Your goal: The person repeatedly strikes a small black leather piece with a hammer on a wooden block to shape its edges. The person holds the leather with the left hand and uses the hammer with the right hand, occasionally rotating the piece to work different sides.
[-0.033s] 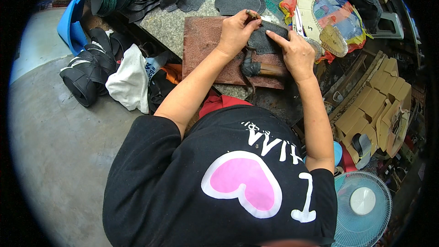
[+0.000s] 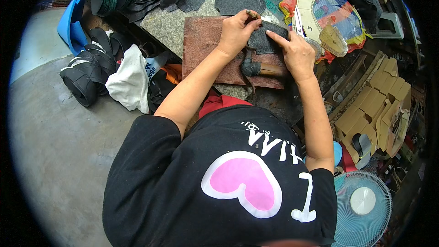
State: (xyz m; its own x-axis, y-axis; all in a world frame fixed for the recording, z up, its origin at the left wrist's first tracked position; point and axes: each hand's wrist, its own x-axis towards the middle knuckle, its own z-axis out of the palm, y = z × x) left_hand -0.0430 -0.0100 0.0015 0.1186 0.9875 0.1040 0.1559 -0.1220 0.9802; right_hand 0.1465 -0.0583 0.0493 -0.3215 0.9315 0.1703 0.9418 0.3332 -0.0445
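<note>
My left hand pinches a short dark rod-like tool between thumb and fingers; its lower end is hidden. The tool is over the upper left edge of a black leather piece. My right hand holds that piece by its right side, with the index finger stretched out on the leather and the other fingers curled. Beneath it lies a worn reddish-brown board. A hammer, its head wrapped in dark material and its handle wooden, rests on the board below the leather.
More black leather pieces lie beyond the board on a speckled stone slab. White scissors and cream patterns are at the right. Black rolled straps and a white cloth lie left. A fan stands lower right.
</note>
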